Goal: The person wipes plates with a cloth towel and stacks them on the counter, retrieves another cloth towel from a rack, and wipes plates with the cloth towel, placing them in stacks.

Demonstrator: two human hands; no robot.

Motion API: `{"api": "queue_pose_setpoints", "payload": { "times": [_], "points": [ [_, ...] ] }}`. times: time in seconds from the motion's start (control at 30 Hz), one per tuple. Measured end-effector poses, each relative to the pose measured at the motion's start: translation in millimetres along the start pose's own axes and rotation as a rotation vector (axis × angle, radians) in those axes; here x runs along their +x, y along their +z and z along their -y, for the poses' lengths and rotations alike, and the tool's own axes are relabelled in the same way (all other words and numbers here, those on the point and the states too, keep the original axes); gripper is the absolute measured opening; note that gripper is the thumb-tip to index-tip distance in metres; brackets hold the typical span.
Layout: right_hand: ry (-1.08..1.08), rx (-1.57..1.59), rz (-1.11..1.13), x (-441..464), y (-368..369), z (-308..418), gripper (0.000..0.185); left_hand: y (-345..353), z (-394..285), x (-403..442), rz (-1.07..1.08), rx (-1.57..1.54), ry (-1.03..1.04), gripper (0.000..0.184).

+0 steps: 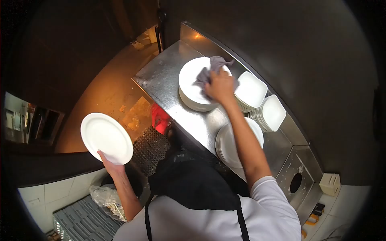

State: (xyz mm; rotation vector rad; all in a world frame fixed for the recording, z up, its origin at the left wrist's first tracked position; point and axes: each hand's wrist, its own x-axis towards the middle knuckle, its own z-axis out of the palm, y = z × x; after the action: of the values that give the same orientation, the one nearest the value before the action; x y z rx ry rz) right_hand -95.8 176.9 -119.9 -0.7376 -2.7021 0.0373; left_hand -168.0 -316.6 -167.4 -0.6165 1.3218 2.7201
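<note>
My left hand (111,164) grips the lower edge of a white oval plate (105,136), with the thumb over its rim and the fingers hidden beneath. The plate is held off to the left, away from the counter. My right hand (221,86) presses a grey cloth (206,79) against the top plate of a tall stack of round white plates (191,76). Part of the cloth spreads out beyond my fingers. Just right of that hand stands a stack of squarish white plates (251,89).
On the steel counter (161,76) are another squarish stack (274,113) and more round plates (229,146), partly behind my right forearm. A raised steel edge runs along the wall. A round hole (296,183) opens at lower right. A red cloth-like item (160,118) hangs below the counter edge.
</note>
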Motion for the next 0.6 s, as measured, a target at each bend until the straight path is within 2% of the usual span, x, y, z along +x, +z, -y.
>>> {"api": "queue_pose_setpoints", "payload": {
  "times": [0.03, 0.07, 0.2, 0.23, 0.33, 0.4, 0.43, 0.5, 0.6],
  "points": [
    [0.004, 0.082, -0.032, -5, 14, 17, 0.033, 1, 3, -2, 0.028, 0.012, -0.007, 0.065],
    [0.021, 0.245, 0.034, -11, 6, 42, 0.033, 6, 5, -4, 0.043, 0.022, -0.019, 0.064],
    [-0.281, 0.740, 0.116, -70, -44, 100, 0.025, 49, 24, -4, 0.220, 0.040, -0.077, 0.064],
    [-0.299, 0.837, 0.186, -91, -54, 98, 0.025, 68, 29, -7, 0.233, 0.057, -0.096, 0.064],
    [-0.093, 0.962, 0.391, -161, -98, 67, 0.028, 119, 52, -15, 0.286, 0.133, -0.163, 0.065],
    [0.063, 1.146, 0.481, -217, -100, 25, 0.032, 153, 68, -22, 0.325, 0.199, -0.226, 0.063],
    [0.166, 1.213, 0.460, -243, -110, 7, 0.032, 171, 76, -28, 0.323, 0.226, -0.267, 0.061],
    [0.360, 1.263, 0.376, -291, -137, -24, 0.032, 191, 110, -16, 0.510, 0.256, -0.266, 0.054],
    [0.649, 1.263, 0.175, -347, -170, -50, 0.033, 222, 165, 2, 0.479, 0.366, -0.244, 0.047]
  ]
}}
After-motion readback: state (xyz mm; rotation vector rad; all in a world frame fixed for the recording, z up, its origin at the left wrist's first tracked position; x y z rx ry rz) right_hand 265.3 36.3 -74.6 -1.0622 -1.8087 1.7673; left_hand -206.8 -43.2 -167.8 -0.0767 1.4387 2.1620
